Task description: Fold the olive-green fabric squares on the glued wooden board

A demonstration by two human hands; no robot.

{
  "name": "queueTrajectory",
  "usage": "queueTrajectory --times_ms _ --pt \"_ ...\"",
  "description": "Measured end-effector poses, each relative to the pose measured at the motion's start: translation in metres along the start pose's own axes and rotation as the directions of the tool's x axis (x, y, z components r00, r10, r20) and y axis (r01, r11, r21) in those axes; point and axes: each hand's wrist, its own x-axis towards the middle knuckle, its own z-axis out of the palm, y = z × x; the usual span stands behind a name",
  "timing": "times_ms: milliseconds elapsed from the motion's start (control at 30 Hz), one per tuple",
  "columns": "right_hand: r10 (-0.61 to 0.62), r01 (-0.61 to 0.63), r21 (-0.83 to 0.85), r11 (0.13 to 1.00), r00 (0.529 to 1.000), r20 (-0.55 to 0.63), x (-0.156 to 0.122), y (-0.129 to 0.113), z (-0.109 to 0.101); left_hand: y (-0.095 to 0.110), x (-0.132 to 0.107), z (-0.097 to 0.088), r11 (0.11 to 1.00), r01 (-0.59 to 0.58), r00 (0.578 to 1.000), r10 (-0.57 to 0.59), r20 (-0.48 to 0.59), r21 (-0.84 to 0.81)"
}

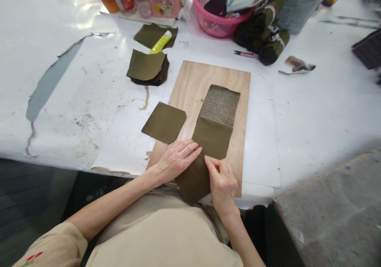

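A dark olive fabric piece [195,179] hangs over the near edge of a wooden board [183,96]. My right hand [224,181] pinches its upper right edge between thumb and forefinger. My left hand [180,157] lies across its upper left side with fingers stretched out; the thumb is hidden. Just beyond my fingertips, a smooth olive piece [212,138] rests on the board, its far end meeting a grey, rough-textured panel [220,105]. Left of these, a single olive square with clipped corners [164,122] overlaps the board's left edge.
A stack of olive pieces [147,66] sits at the back left, near a second stack [149,35] with a yellow tube [161,42] on it. Pink-handled thread snips [245,54], dark yarn [269,50] and a pink basket [218,26] stand behind the board. Torn white paper [98,100] covers the table.
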Motion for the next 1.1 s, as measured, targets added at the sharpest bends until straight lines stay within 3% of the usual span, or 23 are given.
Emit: queueTrajectory --times_ms 167,367,767,1100 --pt "0.023 -0.024 0.064 0.998 1.000 0.009 0.001 0.002 -0.001 0.007 0.002 0.001 0.990 -0.138 0.986 0.139 0.097 -0.017" --pt "0.050 -0.046 0.215 0.975 0.999 -0.016 -0.009 0.012 -0.005 0.007 -0.001 0.003 0.990 -0.137 0.982 0.140 0.125 -0.031" --pt "0.070 -0.059 0.204 0.977 0.996 -0.047 -0.013 0.011 -0.009 0.006 -0.001 0.000 0.991 -0.133 0.979 0.136 0.151 -0.033" --pt "0.018 -0.012 0.111 0.994 0.998 -0.053 -0.018 0.012 -0.011 0.010 0.012 -0.006 0.977 -0.213 0.954 0.213 0.209 -0.024"
